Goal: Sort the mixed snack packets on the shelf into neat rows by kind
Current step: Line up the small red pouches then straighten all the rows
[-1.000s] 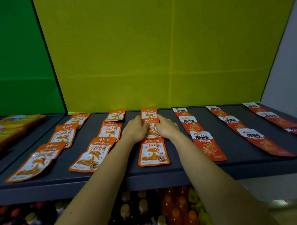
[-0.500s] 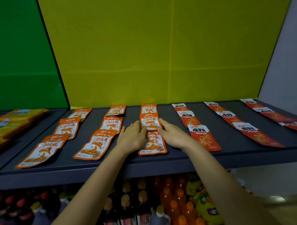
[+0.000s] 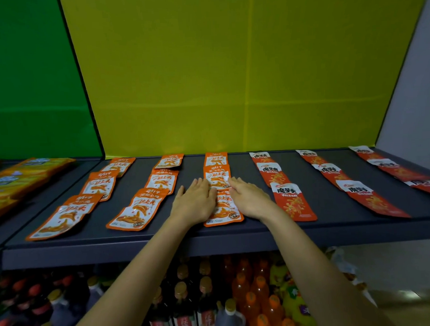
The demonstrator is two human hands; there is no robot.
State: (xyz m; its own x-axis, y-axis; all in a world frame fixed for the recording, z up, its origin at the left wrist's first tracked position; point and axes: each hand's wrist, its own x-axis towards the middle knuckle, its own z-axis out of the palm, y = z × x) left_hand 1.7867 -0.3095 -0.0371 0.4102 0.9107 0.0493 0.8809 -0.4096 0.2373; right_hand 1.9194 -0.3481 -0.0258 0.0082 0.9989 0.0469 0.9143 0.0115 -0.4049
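Three rows of orange packets [image 3: 134, 210] fill the left half of the shelf [image 3: 329, 207] and three rows of red packets [image 3: 294, 203] fill the right half, so the kinds are already apart.

Your work is on the third orange row, the one next to the red. A second ago both hands were further back, closing in on the middle packet [image 3: 217, 178] from either side. Since then you have drawn them toward the shelf's front edge. Now your left hand [image 3: 194, 203] and right hand [image 3: 250, 198] lie flat on the shelf with straight fingers, gripping nothing. Their inner edges touch the two long sides of the front packet [image 3: 224, 213], and the fingertips reach up beside the middle one.

The front packet lies at the shelf's front edge, its top tucked under the middle packet. The back packet [image 3: 215, 159] sits in line behind them.

This looks like squaring-up, not sorting: you have run your hands down the row to align its sides, and it now reads straight. What seems left is the other two orange rows, whose front packets lie slanted. Press lightly here, since these flat pouches probably slide easily and could skew the overlap.
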